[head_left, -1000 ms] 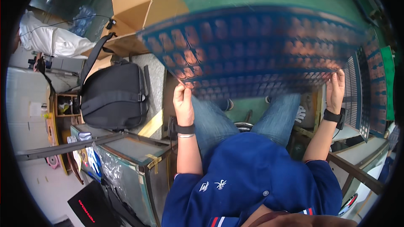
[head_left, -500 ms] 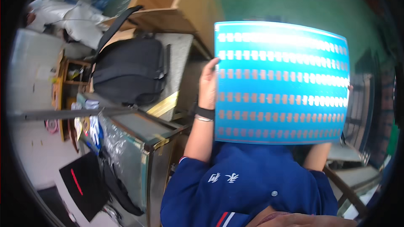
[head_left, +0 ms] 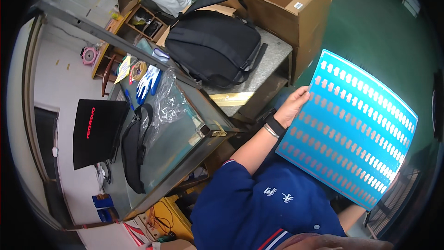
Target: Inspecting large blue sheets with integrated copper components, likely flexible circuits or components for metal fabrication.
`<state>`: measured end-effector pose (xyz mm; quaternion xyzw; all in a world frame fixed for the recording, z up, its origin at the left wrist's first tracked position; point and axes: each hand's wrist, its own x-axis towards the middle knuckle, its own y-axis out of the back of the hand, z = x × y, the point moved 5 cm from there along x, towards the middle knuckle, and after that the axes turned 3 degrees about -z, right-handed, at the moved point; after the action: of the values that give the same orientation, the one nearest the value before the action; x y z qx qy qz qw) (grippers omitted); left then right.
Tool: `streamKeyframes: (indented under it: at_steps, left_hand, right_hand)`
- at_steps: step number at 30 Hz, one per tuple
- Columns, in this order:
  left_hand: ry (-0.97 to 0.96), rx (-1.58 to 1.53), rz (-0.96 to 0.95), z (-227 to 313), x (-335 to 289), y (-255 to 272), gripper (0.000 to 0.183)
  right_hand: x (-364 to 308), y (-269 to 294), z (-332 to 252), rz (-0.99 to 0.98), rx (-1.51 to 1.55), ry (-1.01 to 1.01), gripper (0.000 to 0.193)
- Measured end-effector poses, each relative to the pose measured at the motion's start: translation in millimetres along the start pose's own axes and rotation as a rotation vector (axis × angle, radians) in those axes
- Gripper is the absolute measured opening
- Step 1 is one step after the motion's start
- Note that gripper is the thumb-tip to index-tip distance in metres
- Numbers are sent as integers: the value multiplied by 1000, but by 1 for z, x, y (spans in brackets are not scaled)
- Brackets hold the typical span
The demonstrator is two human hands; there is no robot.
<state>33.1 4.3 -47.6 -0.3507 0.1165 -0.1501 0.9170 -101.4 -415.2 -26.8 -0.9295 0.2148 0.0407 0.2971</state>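
Left hand [head_left: 293,105] clamps the left edge of the blue panel [head_left: 348,128]; right hand [head_left: 396,181] is mostly hidden, grip indeterminable. Upper frame: open cardboard box [head_left: 315,24], interior partly hidden.

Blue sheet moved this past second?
Yes: the blue sheet shifted away from the cardboard box, which its corner overlapped before, toward the blue shirt.

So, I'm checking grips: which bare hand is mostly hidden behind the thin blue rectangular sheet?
The right hand: the blue sheet covers all but a little skin at its right edge. The left hand, gripping the opposite edge, is largely visible.
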Motion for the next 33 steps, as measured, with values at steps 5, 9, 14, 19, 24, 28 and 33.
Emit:
streamKeyframes:
  at_steps: [5, 9, 14, 19, 24, 28, 33]
  left_hand:
    - [-25, 147, 75, 11, 0, 11, 29]
    - [-20, 148, 102, 16, -2, 15, 29]
    - [-24, 150, 99, 15, -3, 21, 29]
    - [-106, 175, 126, 18, -2, 26, 26]
    - [-50, 169, 183, 21, -2, 30, 27]
    - [-42, 179, 199, 17, -1, 35, 29]
    - [-2, 214, 285, 7, 5, 33, 29]
  right_hand:
    - [-2, -1, -6, -6, -19, -38, 48]
    - [-1, 9, -8, -16, -29, -65, 50]
    - [-21, -27, -11, 147, -4, -55, 50]
    - [-2, 16, -3, 22, -31, -52, 44]
    - [2, 6, -3, 88, -4, -104, 36]
    - [12, 15, -11, 126, -216, 71, 38]
    - [9, 37, -19, 116, -554, 131, 42]
